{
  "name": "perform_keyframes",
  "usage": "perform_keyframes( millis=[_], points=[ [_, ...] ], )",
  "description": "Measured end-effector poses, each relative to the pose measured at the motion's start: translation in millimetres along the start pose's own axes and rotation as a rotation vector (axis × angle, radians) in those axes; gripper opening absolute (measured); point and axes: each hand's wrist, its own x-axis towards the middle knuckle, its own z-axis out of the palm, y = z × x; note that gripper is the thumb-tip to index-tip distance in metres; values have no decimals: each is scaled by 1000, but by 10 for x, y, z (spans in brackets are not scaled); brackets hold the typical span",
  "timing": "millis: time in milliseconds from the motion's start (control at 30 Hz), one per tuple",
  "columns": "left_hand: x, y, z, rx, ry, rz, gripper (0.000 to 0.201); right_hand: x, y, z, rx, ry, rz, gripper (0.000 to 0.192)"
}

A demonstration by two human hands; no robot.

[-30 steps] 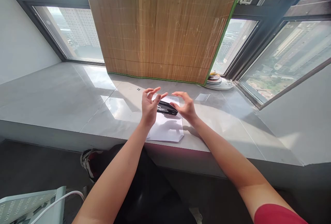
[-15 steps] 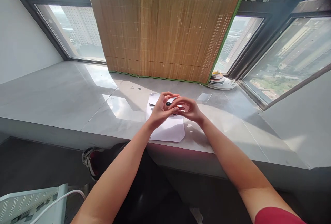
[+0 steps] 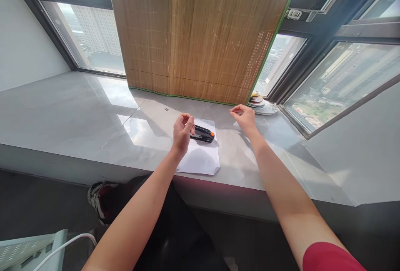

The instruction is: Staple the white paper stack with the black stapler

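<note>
The stapler (image 3: 208,139) lies across the paper sheet (image 3: 201,159), long axis roughly left-to-right, its left end masked by the nearer left hand (image 3: 181,131), grip curled closed; the right hand (image 3: 245,118), grip pressed together, hovers beyond the sheet's right edge, any pinched contents indiscernible.

The left hand (image 3: 181,134) hides one end of the black stapler (image 3: 206,139), and the top edge crops the bamboo blind (image 3: 200,37).
</note>
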Motion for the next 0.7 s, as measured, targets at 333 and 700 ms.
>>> perform_keyframes(
  millis=[333, 700],
  points=[
    [23, 65, -28, -91, 45, -121, 29, 85, 855, 1, -433, -98, 124, 14],
    [105, 70, -185, -37, 212, -64, 32, 56, 835, -64, -183, 148, 283, 14]
  ],
)
